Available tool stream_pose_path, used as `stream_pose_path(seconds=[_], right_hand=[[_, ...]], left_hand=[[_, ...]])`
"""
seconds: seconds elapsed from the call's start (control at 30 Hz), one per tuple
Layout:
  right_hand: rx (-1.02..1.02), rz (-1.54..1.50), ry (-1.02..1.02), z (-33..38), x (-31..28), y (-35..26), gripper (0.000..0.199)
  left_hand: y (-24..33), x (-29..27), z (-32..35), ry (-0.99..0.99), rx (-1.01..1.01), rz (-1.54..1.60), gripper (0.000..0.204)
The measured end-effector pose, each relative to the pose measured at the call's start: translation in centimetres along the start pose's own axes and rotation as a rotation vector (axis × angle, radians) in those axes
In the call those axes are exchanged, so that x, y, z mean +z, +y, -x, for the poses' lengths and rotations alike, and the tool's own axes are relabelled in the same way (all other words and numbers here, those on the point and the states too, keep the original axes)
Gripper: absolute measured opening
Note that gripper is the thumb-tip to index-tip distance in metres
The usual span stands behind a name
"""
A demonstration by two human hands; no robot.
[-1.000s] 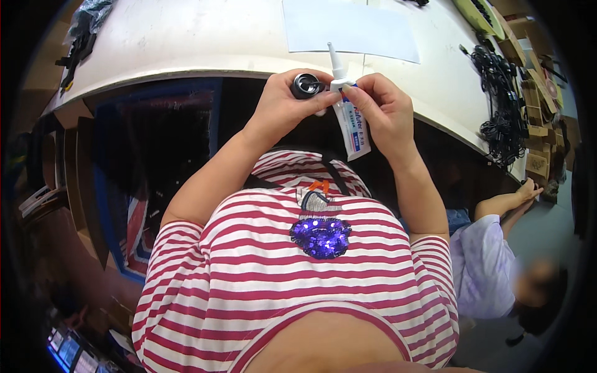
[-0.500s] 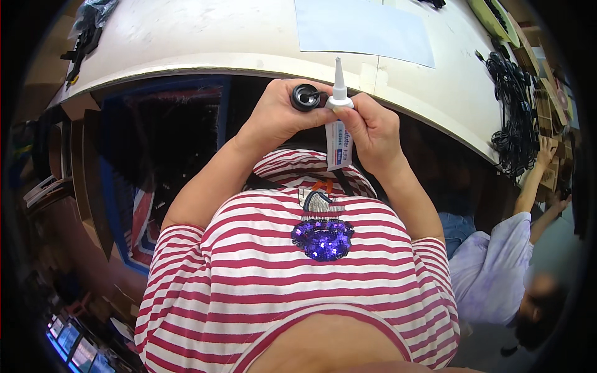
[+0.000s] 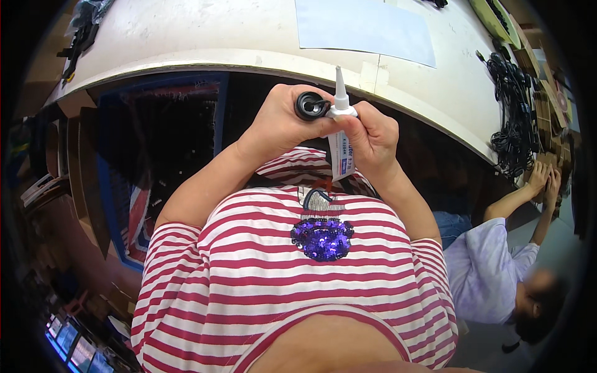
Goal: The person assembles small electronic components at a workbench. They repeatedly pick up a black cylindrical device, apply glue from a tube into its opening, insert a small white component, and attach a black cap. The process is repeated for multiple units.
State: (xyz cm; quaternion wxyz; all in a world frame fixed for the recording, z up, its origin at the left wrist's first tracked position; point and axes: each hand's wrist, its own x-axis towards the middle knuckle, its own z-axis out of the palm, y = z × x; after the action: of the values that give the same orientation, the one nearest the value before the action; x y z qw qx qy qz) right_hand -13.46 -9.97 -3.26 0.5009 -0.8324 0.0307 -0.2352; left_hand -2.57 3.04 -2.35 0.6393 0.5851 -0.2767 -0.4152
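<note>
Just below the white worktable's (image 3: 186, 37) curved edge, a small black round ring-shaped part (image 3: 310, 105) sits pinched in the left hand (image 3: 283, 124), touching the white squeeze tube's (image 3: 341, 149) pointed nozzle; the right hand (image 3: 373, 138) grips that upright tube. Beyond lies a pale blue sheet (image 3: 364, 28).

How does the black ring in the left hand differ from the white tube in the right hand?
The black ring part is small, round and dark, with a hollow middle; the white glue tube is long, flat-bodied and pale, with a tapered nozzle. The ring sits at the fingertips of the left hand; the tube stands upright, nozzle up, in the right hand. Both are held close together just below the table edge.
</note>
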Motion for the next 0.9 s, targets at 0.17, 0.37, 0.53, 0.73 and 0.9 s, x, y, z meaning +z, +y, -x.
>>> stream_pose_path(seconds=[0.17, 0.37, 0.53, 0.73, 0.9], right_hand=[[-0.005, -0.014, 0.011, 0.02, 0.02, -0.02, 0.028], [-0.014, -0.003, 0.011, -0.02, 0.01, -0.04, 0.029], [-0.008, -0.015, 0.001, -0.15, 0.06, -0.23, 0.029], [0.007, -0.005, 0.001, -0.14, 0.17, -0.28, 0.03], [0.015, -0.001, -0.007, -0.19, 0.19, -0.44, 0.031]], left_hand=[[-0.04, 0.01, 0.03, -0.009, 0.0, -0.018, 0.02], [-0.43, 0.0, -0.07, -0.008, 0.005, -0.009, 0.017], [-0.58, -0.22, -0.1, -0.013, 0.005, -0.036, 0.017], [-0.54, -0.33, -0.04, -0.019, 0.011, -0.034, 0.016], [-0.69, -0.37, -0.03, -0.018, 0.01, -0.002, 0.015]])
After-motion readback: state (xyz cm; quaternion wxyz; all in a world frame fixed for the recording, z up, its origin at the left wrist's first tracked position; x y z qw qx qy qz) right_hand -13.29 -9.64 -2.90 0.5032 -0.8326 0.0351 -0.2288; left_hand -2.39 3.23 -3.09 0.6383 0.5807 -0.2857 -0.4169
